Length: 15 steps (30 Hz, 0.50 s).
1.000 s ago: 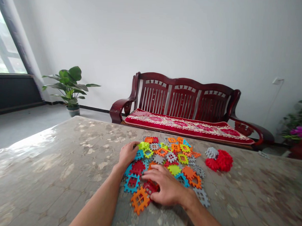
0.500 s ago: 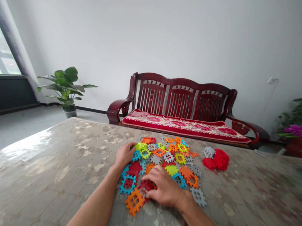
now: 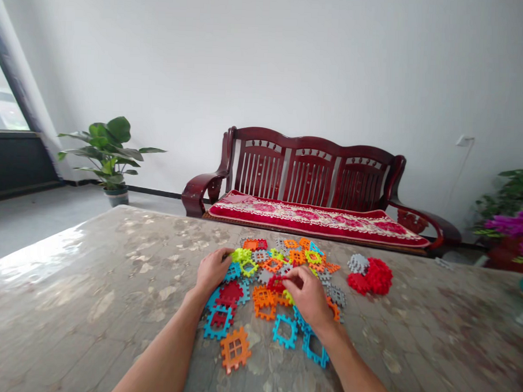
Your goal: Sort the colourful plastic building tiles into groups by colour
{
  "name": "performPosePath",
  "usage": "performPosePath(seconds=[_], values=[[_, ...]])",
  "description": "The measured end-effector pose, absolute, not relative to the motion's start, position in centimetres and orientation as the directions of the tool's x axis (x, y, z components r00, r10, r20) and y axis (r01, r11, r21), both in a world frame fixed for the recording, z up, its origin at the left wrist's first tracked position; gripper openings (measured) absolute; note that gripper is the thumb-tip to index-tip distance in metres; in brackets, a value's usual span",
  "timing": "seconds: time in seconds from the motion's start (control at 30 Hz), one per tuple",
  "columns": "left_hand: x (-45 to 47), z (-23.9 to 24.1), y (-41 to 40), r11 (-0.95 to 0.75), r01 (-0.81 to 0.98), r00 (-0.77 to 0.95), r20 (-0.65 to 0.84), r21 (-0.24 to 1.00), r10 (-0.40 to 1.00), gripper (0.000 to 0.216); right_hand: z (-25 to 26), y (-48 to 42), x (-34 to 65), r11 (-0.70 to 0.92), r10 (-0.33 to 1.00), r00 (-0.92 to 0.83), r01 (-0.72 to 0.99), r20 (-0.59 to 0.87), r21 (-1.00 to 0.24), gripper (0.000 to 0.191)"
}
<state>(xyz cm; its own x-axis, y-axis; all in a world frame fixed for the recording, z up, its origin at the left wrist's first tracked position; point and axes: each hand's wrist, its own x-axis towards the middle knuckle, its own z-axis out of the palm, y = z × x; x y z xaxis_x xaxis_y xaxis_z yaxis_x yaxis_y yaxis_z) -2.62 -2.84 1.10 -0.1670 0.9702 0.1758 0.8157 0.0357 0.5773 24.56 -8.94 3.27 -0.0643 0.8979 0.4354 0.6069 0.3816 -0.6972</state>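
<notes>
A pile of colourful plastic interlocking tiles with toothed edges lies on the table. My right hand (image 3: 307,293) is over the middle of the pile, its thumb and fingers pinched on a red window tile (image 3: 277,284). At the pile's left side my left hand (image 3: 214,270) rests with loosely extended fingers, beside lime green tiles (image 3: 243,255) and a blue tile (image 3: 233,271). Nearest to me lies an orange window tile (image 3: 235,350). Blue frame tiles (image 3: 285,331) sit below my right hand, which hides part of the pile.
Right of the pile stands a group of stacked red tiles (image 3: 378,276) with a grey stack (image 3: 358,263) next to it. A patterned cover lies over the table (image 3: 122,294). Beyond it are a wooden bench (image 3: 312,169), a potted plant (image 3: 114,149) and purple flowers (image 3: 511,224).
My right hand has moved forward and to the right from the near end of the pile, with a red tile in its fingers. Blue and orange tiles show where it was. My left hand stays.
</notes>
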Motion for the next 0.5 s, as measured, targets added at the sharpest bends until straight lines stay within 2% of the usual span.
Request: performPosePath(seconds=[0.1, 0.2, 0.3, 0.5], values=[[-2.6, 1.1, -2.9, 0.04, 0.815, -0.173, 0.176, 0.579, 0.969, 0.033, 2.9, -7.8, 26.8, 0.356, 0.86, 0.052, 0.652, 0.508, -0.669, 0.008], [-2.6, 1.1, -2.8, 0.048, 0.818, -0.178, 0.173, 0.574, 0.969, 0.034, 2.2, -7.1, 28.6, 0.281, 0.897, 0.047, 0.708, 0.44, -0.648, 0.008], [-2.7, 1.0, -2.7, 0.038, 0.819, -0.166, 0.173, 0.573, 0.971, 0.034, 1.5, -6.8, 29.3, 0.231, 0.937, 0.01, 0.736, 0.35, -0.637, 0.021], [-2.9, 0.6, -2.4, 0.035, 0.821, -0.16, 0.17, 0.57, 0.972, 0.034, 1.4, -6.8, 29.2, 0.225, 0.948, -0.02, 0.746, 0.317, -0.627, 0.038]])
